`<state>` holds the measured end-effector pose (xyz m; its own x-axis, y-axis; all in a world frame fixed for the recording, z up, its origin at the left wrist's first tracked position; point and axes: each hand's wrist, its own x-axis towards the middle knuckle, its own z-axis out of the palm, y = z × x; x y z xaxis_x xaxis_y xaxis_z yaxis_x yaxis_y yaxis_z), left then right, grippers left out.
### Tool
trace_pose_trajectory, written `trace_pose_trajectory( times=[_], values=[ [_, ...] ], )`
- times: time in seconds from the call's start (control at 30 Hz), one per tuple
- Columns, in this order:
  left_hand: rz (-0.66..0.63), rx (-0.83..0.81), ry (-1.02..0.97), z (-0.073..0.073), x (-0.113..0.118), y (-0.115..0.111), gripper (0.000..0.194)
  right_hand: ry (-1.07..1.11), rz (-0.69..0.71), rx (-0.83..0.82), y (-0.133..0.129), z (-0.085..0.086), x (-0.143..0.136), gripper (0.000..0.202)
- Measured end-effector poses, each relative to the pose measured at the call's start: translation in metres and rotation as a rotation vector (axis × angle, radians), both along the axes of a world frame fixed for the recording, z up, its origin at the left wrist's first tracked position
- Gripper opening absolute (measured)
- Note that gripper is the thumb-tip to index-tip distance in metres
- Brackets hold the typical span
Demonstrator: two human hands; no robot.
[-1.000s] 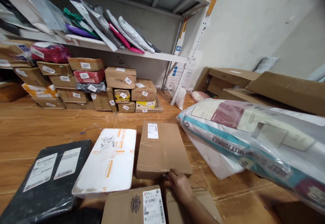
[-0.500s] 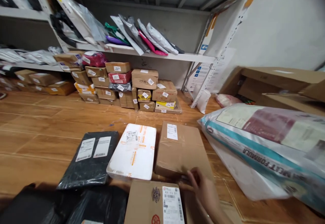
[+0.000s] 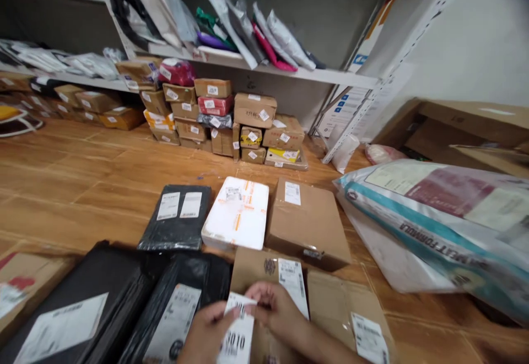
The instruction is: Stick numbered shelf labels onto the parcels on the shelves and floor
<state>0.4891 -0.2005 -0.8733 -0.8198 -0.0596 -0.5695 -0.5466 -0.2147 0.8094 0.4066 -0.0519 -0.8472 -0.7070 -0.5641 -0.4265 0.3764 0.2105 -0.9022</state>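
A white strip of printed labels point(image 3: 238, 333), with the number 3010 readable, is pinched between my two hands low in the view. My left hand point(image 3: 206, 333) is closed on its left edge. Fingers of my right hand point(image 3: 276, 311) are closed at its upper right end. Under the hands is a brown carton point(image 3: 250, 265) with a white shipping label, partly covered by them. Behind it sits a larger brown box point(image 3: 309, 221), bearing a small label point(image 3: 313, 254) on its near side. A white box with orange tape point(image 3: 237, 212) stands beside it.
Black-wrapped parcels point(image 3: 99, 292) lie at left, and a flat black parcel point(image 3: 176, 232) behind them. Another brown carton point(image 3: 349, 303) is at right. A large plastic feed bag point(image 3: 433, 215) flanks it. Stacked boxes point(image 3: 256, 110) line the shelf point(image 3: 330, 75) base.
My right hand has left the larger brown box's near side, where a small label now shows, and moved left. My left hand has come into view. Both now hold the label strip.
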Motion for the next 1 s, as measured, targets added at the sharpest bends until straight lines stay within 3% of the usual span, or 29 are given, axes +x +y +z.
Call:
trace_pose_trajectory(
  times=[0.13, 0.43, 0.53, 0.67, 0.83, 1.0],
  values=[
    [0.134, 0.116, 0.034, 0.015, -0.005, -0.003, 0.059, 0.034, -0.039, 0.036, -0.015, 0.009, 0.001, 0.057],
    [0.171, 0.295, 0.078, 0.032, 0.003, -0.02, 0.054, 0.189, -0.078, 0.028, -0.027, 0.011, 0.008, 0.048],
    [0.215, 0.146, 0.069, 0.023, 0.005, -0.027, 0.058, 0.304, -0.086, 0.073, -0.033, 0.006, 0.014, 0.037],
    [0.358, -0.031, 0.047, -0.001, 0.004, -0.04, 0.065, 0.437, -0.041, 0.197, -0.047, -0.013, 0.015, 0.026],
    [0.301, 0.112, -0.004, -0.019, -0.005, -0.054, 0.066, 0.55, 0.084, 0.389, -0.077, -0.03, -0.015, 0.009],
    [0.297, 0.195, -0.094, -0.038, 0.0, -0.05, 0.069, 0.714, 0.072, 0.675, -0.113, -0.038, -0.054, 0.019]
  ],
)
